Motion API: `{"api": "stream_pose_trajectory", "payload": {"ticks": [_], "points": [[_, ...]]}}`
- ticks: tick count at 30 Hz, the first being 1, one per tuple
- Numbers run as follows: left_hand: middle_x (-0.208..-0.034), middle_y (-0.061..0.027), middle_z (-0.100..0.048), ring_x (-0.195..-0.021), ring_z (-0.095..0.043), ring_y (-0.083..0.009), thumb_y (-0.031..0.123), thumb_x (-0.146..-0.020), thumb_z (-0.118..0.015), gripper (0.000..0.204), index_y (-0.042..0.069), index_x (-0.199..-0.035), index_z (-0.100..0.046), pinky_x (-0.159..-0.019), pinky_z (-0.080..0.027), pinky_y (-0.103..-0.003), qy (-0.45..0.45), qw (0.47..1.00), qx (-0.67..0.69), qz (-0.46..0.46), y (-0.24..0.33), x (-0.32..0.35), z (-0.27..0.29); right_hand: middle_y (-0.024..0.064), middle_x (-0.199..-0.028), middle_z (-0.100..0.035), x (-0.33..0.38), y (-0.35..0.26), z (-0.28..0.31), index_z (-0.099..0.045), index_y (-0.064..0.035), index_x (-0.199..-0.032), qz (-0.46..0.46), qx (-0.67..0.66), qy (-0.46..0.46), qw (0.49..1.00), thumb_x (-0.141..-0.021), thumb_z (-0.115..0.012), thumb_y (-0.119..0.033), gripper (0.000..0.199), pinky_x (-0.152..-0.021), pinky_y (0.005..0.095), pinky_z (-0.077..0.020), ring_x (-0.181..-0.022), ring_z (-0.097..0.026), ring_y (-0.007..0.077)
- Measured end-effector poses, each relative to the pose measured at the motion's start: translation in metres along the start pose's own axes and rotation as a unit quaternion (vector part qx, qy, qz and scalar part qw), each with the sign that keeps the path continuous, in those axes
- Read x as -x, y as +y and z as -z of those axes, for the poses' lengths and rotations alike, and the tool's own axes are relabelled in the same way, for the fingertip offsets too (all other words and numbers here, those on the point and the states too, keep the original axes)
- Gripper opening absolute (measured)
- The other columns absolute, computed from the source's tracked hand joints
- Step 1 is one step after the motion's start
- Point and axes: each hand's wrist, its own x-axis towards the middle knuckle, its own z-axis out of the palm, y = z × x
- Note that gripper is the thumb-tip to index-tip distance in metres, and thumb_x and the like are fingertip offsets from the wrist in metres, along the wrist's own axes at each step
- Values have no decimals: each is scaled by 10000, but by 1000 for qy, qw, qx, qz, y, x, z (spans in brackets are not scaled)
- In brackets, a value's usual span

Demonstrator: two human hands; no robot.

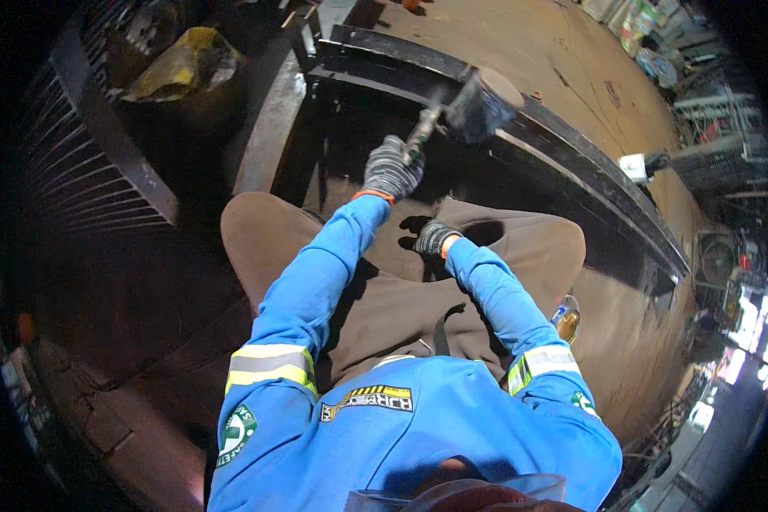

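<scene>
My left hand [392,167], in a grey knit glove with an orange cuff, is closed around the short handle of a hand tool [421,135], stretched out ahead of my knees. Motion blurs the tool's far end, so I cannot tell its kind. Right at that end is a grey-blue, cylinder-like thing [476,111] with a tan round face; I cannot tell whether the two are joined. It overlaps a long black steel beam [572,147]. Between my thighs, my right hand [433,237], gloved in grey with dark fingertips, has its fingers apart and holds nothing visible.
A metal grille [102,166] stands on the left, below a crumpled yellowish bag [188,64]. A pale steel bar [273,128] runs toward my left knee. Beyond the beam lies brown floor [563,51]. A white-ended object [636,166] sits near the beam on the right.
</scene>
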Motion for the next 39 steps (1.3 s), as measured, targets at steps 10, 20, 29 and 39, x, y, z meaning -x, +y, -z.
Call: {"api": "stream_pose_trajectory", "payload": {"ticks": [10, 20, 29, 39], "points": [[-784, -186, -639, -743, -632, -348, 260, -692, -732, 436, 52, -1013, -522, -657, -504, -404, -146, 986, 10, -85, 44, 34, -38, 177, -1254, -506, 26, 25, -8, -525, -80, -1204, -56, 34, 5, 998, -772, -564, -502, 605, -997, 392, -356, -1165, -470, 334], [-771, -193, -621, -729, -637, -323, 325, -741, -670, 392, 49, -959, -495, -653, -505, -394, 40, 994, 17, 103, 18, 11, -13, 201, -1205, -544, 6, 16, -3, -503, -62, -1232, -9, -3, -13, 1000, -772, -607, -432, 599, -955, 381, -405, -1118, -515, 348], [-795, -130, -597, -696, -596, -208, 231, -747, -698, 344, 26, -915, -479, -678, -489, -343, 297, 940, 131, 106, -26, -22, 22, 213, -1230, -521, 22, -8, 20, -477, -54, -1257, -20, -15, -39, 999, -782, -605, -384, 593, -966, 395, -394, -1151, -492, 350], [-760, -158, -610, -693, -610, -256, 257, -769, -696, 307, 5, -826, -530, -672, -482, -375, 256, 956, 83, 113, -25, -32, 25, 204, -1213, -533, 17, 0, 13, -484, -51, -1241, -22, 2, -31, 999, -792, -610, -396, 580, -934, 406, -409, -1131, -501, 352]]}}
